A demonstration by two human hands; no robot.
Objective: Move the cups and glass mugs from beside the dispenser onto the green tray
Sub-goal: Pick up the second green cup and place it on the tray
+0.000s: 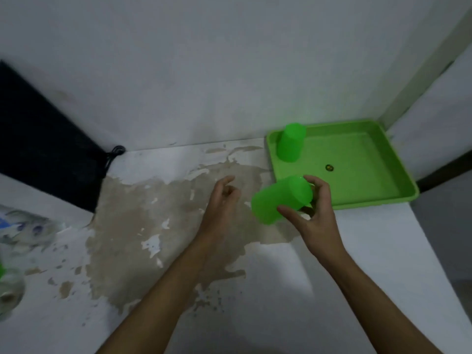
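Where white paint peels, worn counter (153, 226), green tray (357, 200), white walls (229, 72)

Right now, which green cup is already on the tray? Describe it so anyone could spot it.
Find the square green plastic tray against the wall at right. In its far left corner stands a green plastic cup, upside down and untouched; the other green cup is tilted in the right hand.

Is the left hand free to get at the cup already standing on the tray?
Probably yes. The left hand is empty and open. The cup on the tray stands at the near-left corner of the green tray, nothing between; the right hand holds its cup farther right.
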